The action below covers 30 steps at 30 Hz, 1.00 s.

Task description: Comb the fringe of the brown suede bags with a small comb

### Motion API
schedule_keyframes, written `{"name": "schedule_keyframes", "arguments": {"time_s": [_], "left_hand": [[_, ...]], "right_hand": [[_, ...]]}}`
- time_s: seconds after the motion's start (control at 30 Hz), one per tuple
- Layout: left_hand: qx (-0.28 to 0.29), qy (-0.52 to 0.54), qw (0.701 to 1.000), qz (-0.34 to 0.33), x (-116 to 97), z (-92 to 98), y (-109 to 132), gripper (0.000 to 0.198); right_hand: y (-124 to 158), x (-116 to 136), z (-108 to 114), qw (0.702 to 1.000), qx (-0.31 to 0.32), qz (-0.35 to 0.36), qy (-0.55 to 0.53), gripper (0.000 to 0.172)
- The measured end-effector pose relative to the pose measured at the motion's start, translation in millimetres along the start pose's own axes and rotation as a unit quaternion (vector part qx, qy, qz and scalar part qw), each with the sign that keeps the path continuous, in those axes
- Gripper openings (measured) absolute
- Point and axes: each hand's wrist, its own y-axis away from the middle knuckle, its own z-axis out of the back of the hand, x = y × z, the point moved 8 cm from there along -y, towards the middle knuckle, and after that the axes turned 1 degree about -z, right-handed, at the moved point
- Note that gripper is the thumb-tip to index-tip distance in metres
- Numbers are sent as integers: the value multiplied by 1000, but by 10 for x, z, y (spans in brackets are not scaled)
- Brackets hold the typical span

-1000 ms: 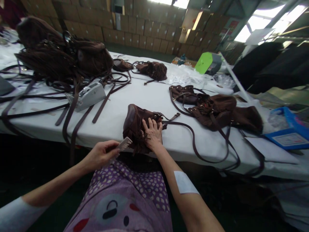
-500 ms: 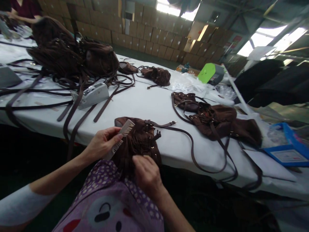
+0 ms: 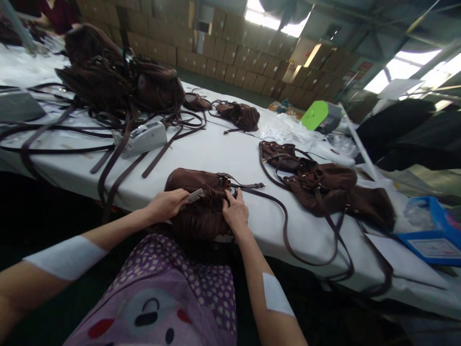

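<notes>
A dark brown fringed handbag (image 3: 196, 223) lies at the front edge of the table, its strap (image 3: 273, 197) trailing off to the right. My left hand (image 3: 168, 205) is closed on a pale comb (image 3: 195, 195), which lies over the bag near its fringe; how far its teeth reach in, I cannot tell. On the bag's right side, my right hand (image 3: 236, 212) grips the gathered edge by the metal eyelets, with its fingertips partly hidden in the folds.
More brown bags (image 3: 320, 185) lie to the right, beside a blue box (image 3: 432, 230). A heap of bags (image 3: 108, 79) and a grey tape dispenser (image 3: 146, 138) stand at the left. Further back are a green-and-grey device (image 3: 319, 115) and stacked cartons (image 3: 230, 53).
My right hand has moved up from the bag's lower front to its right edge and taken hold there. The comb has tipped flatter, and the bag's fringe hangs lower across its front.
</notes>
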Motion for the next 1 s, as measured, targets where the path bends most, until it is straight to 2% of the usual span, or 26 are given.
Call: {"name": "schedule_keyframes", "arguments": {"time_s": [0.1, 0.17, 0.23, 0.3, 0.37, 0.47, 0.57, 0.67, 0.83, 1.0], "left_hand": [[-14, -14, 999, 36, 136, 106, -345, 28], [-8, -16, 999, 42, 80, 218, -502, 28], [-13, 11, 1000, 1, -120, 354, -568, 25], [-13, 54, 995, -81, -420, 458, -549, 23], [1, 66, 986, -154, -709, 471, -498, 22], [34, -11, 982, -185, -937, 288, -499, 21], [84, -81, 982, -151, -907, -3, -570, 19], [132, -68, 979, -136, -813, -215, -555, 13], [173, -2, 970, -170, -767, -370, -286, 11], [197, -24, 950, -242, -893, -519, 97, 10]], "right_hand": [[-247, -79, -22, 1000, -11, -18, -19, 40], [-320, -144, -40, 999, -16, -15, -29, 39], [-327, -216, -66, 999, -19, -8, -41, 39], [-299, -275, -93, 998, -24, 0, -51, 40], [-271, -305, -114, 998, -27, 6, -60, 41], [-261, -309, -131, 997, -26, 11, -74, 42], [-267, -308, -137, 996, -24, 9, -83, 43], [-266, -318, -150, 996, -22, 6, -90, 43], [-263, -328, -176, 994, -20, 6, -106, 41], [-267, -336, -199, 994, -15, 5, -112, 41]]}}
